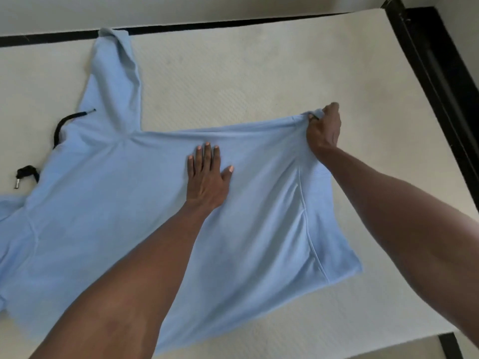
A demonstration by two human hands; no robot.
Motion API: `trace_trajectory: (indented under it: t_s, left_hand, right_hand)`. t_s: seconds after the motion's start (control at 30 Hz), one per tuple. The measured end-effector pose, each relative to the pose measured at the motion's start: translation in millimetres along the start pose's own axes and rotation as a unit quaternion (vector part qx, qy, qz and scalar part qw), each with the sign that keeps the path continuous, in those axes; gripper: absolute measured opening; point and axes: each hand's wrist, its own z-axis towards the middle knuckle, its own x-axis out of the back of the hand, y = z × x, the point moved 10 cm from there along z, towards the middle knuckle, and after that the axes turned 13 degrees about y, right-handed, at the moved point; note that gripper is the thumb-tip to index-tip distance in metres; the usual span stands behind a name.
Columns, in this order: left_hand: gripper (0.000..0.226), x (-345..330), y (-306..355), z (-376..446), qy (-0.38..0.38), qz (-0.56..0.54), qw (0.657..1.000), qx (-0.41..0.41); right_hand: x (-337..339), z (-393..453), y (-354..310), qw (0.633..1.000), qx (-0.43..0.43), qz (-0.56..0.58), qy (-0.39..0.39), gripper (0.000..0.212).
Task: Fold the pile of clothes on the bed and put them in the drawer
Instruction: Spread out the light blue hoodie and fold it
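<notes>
Head view: left hand (207, 174) flat, pinning blue hoodie (103, 216) on mattress (233, 73); right hand (322, 128) pinches hem corner (315, 114), pulling taut to smooth for folding.

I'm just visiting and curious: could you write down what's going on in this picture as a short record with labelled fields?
garment: light blue hoodie, spread flat, not yet folded
surface: white mattress in a black bed frame
left hand: flat on the hoodie's middle, fingers straight, pressing it down
right hand: grip pinching the hem corner, lifting it slightly off the mattress
sleeve: stretched toward the far edge of the bed
drawstring: black, lying near the hood at left
drawer: not in view
</notes>
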Motion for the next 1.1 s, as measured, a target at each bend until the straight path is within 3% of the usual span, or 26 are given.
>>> trace_trajectory:
  t_s: [0.1,0.23,0.3,0.37,0.43,0.5,0.6,0.63,0.7,0.77,0.8,0.87,0.93,1.03,1.1]
  left_hand:
    - [0.074,-7.0,-4.2,-1.9,0.021,0.024,0.999,-0.005]
    - [0.075,-11.8,-1.2,4.0,0.033,0.032,0.999,-0.001]
    - [0.075,-16.1,-1.9,5.3,0.023,0.037,0.999,-0.005]
    - [0.075,-18.8,-5.4,6.7,0.010,0.045,0.999,0.000]
    - [0.072,-20.8,-9.1,9.9,-0.010,0.046,0.999,0.011]
    - [0.072,-22.5,-10.4,14.2,-0.034,0.035,0.999,0.020]
    - [0.071,-23.5,-8.2,19.9,-0.077,0.035,0.996,0.025]
    - [0.070,-23.1,-7.4,20.1,-0.088,0.039,0.995,0.027]
    - [0.068,-17.1,-8.3,9.6,-0.073,0.039,0.996,0.038]
    - [0.064,2.9,-7.0,-13.4,0.018,0.024,0.999,0.041]
    - [0.062,13.8,-5.3,-30.2,0.068,0.010,0.997,0.035]
    - [0.057,26.2,3.8,-76.2,0.138,-0.011,0.990,-0.004]
    - [0.056,26.4,23.2,-137.1,0.160,-0.026,0.984,-0.070]
    - [0.062,6.6,47.3,-217.0,0.106,-0.024,0.983,-0.148]
    - [0.068,-8.0,50.5,-261.6,0.066,0.000,0.987,-0.147]
  right_hand:
    - [-28.9,10.0,2.1,0.993,0.035,-0.103,-0.039,0.017]
    - [-44.9,-0.6,-3.0,0.960,0.105,-0.259,0.008,0.053]
    - [-51.4,-26.2,-24.3,0.962,0.178,-0.209,-0.004,0.062]
    - [-69.6,-67.0,-42.0,0.942,0.292,-0.129,-0.104,0.048]
    - [-81.1,-98.9,-29.2,0.887,0.372,-0.155,-0.223,0.052]
    - [-74.3,-82.7,10.1,0.889,0.321,-0.225,-0.236,0.063]
    - [-31.2,-52.8,70.5,0.946,0.088,-0.279,-0.143,0.066]
    - [-19.6,-59.1,79.2,0.953,0.048,-0.271,-0.126,0.068]
    - [-1.0,-97.9,76.3,0.956,0.114,-0.243,-0.116,0.068]
    - [24.5,-143.1,87.0,0.950,0.181,-0.223,-0.124,0.067]
    - [46.2,-157.0,104.3,0.960,0.148,-0.217,-0.099,0.070]
    - [95.5,-176.7,153.6,0.976,-0.018,-0.217,-0.025,0.074]
    - [135.4,-202.7,183.8,0.966,-0.126,-0.225,0.020,0.068]
    - [153.2,-225.6,187.0,0.968,-0.133,-0.210,0.016,0.055]
    - [160.0,-233.3,185.1,0.977,-0.125,-0.170,-0.015,0.037]
